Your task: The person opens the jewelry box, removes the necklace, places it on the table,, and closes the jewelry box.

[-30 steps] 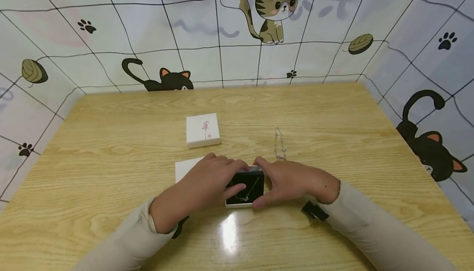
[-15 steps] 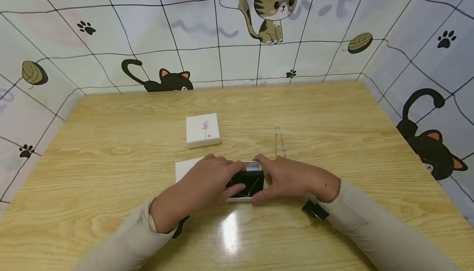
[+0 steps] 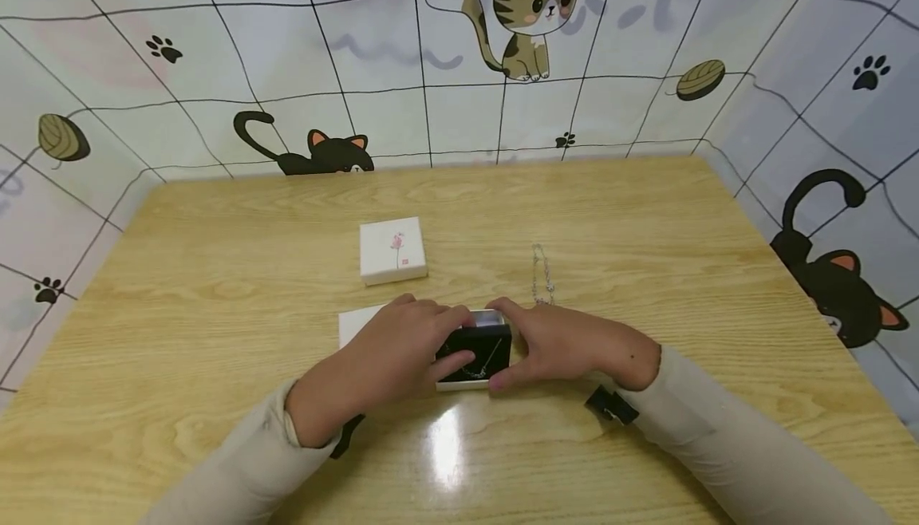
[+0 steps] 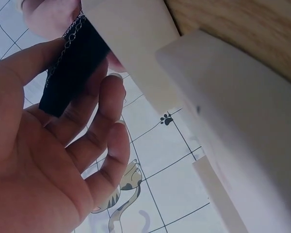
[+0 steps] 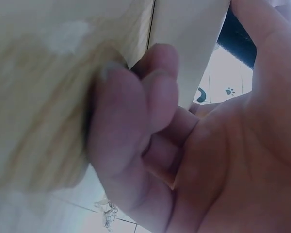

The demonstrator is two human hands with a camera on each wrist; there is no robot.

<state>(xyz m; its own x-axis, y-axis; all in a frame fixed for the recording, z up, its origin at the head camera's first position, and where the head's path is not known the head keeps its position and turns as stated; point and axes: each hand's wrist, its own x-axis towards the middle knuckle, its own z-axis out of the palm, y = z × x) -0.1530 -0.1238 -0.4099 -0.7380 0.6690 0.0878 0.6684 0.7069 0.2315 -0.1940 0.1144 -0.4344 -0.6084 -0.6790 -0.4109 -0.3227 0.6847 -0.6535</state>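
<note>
My left hand (image 3: 388,357) pinches a black jewelry pad (image 3: 474,340) between thumb and fingers; a thin silver chain (image 4: 70,41) lies across the pad. The pad's far edge is raised inside a small white box (image 3: 463,386), and the box's pale interior (image 3: 491,317) shows behind it. From the right side, my right hand (image 3: 560,341) grips the box, thumb at the near corner and fingers at the far one. In the right wrist view, that hand's fingers (image 5: 119,121) are curled by the box's wall (image 5: 184,43).
A white box (image 3: 393,250) with a pink flower print sits farther back. Partly behind my left hand lies another white piece (image 3: 355,325). A silver chain bracelet (image 3: 543,274) rests on the wooden table (image 3: 646,230) beyond my right hand. Cat-patterned cloth walls surround the table.
The pad's far edge has come up relative to the box, uncovering a strip of its interior. The box has shifted slightly away from me. Both hands keep their hold.
</note>
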